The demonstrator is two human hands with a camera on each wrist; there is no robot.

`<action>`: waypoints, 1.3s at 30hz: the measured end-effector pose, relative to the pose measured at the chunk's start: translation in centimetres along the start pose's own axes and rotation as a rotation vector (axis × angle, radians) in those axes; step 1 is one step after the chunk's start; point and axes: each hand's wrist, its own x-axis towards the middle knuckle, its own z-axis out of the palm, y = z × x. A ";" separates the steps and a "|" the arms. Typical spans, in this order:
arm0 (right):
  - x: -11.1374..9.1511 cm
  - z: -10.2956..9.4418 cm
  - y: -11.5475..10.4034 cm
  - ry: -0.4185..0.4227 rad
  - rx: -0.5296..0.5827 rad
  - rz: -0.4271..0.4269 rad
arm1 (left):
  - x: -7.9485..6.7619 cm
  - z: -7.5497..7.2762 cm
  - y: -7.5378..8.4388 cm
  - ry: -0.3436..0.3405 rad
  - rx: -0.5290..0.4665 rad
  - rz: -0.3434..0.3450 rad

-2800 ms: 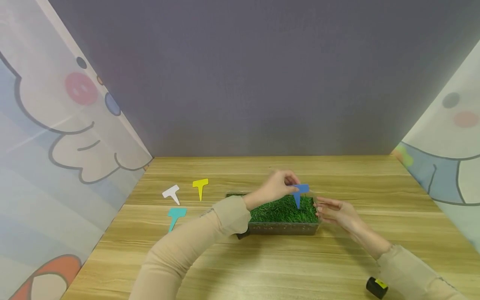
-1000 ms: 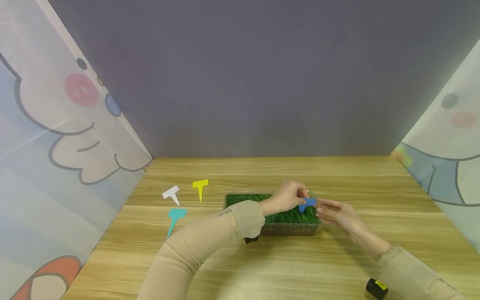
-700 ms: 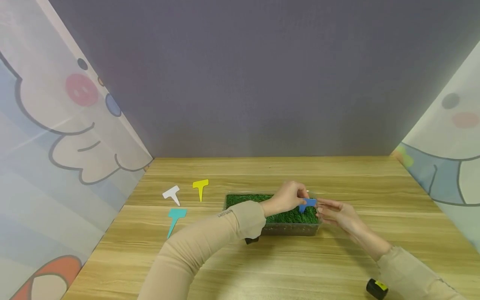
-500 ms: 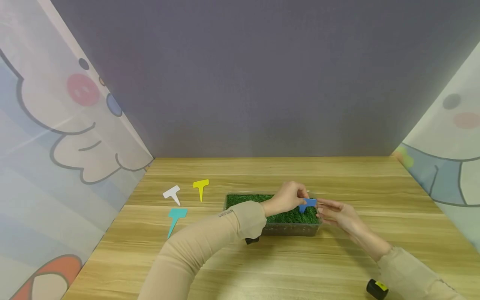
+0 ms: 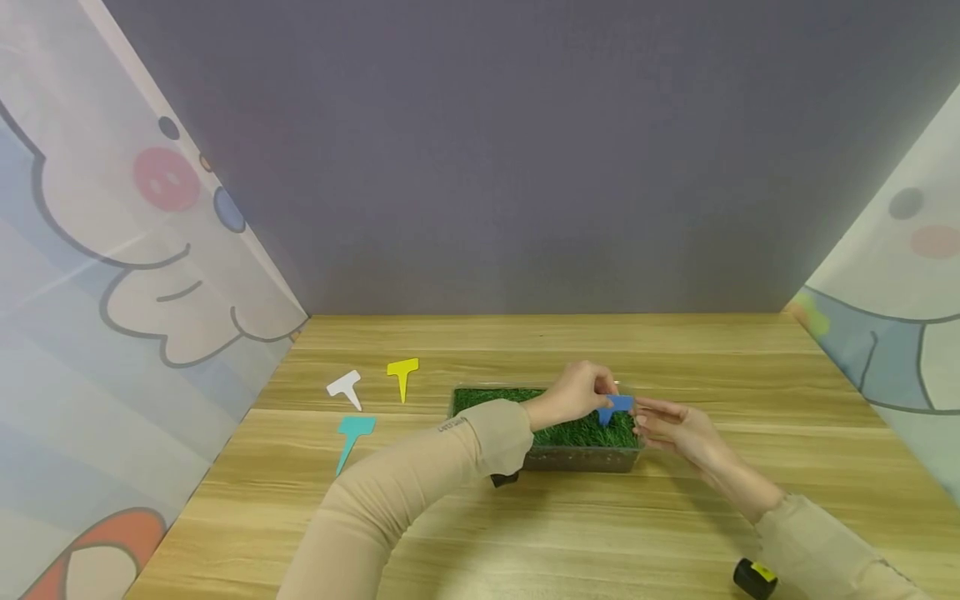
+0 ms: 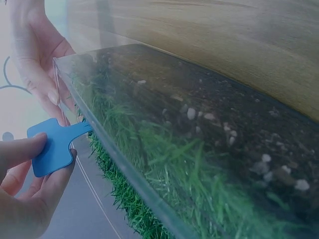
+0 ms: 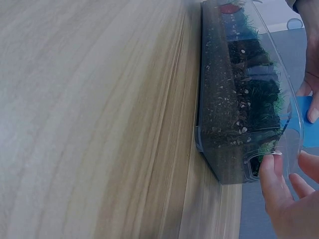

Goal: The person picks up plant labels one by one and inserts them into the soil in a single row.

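Note:
My left hand (image 5: 573, 393) pinches the wide head of a blue T-shaped plant label (image 5: 618, 404) between thumb and fingers. The label stands near the right end of a clear plastic planter box (image 5: 581, 459) holding dark soil and green grass (image 5: 577, 433). Its narrow stem goes down among the blades, and the tip is hidden. My right hand (image 5: 686, 429) holds the box's right end wall. In the right wrist view, its fingertips (image 7: 269, 162) are at the cut-out in that wall, close to the label.
White (image 5: 346, 387), yellow (image 5: 402, 377) and teal (image 5: 355, 437) plant labels lie on the wooden table (image 5: 570, 533) to the left. A small black object with a yellow mark (image 5: 753, 578) is by the right sleeve. A grey wall (image 5: 480, 167) rises behind the table.
Since the oldest frame, my left hand has moved right and down with the blue label, whose stem has sunk into the grass. Over the last second both hands have stayed nearly still.

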 end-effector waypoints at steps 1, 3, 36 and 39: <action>0.0 0.0 0.0 -0.002 -0.003 -0.003 | 0.0 0.0 0.0 0.000 -0.001 -0.006; 0.0 0.0 0.0 -0.003 -0.005 -0.007 | 0.0 -0.1 0.0 -0.005 -0.006 -0.015; 0.0 -0.2 0.1 -0.022 0.033 -0.002 | -2.2 -3.7 -1.2 -0.117 0.066 -0.059; 0.0 -0.1 0.1 -0.018 0.041 0.002 | -2.8 -4.4 -1.4 -0.114 0.045 -0.085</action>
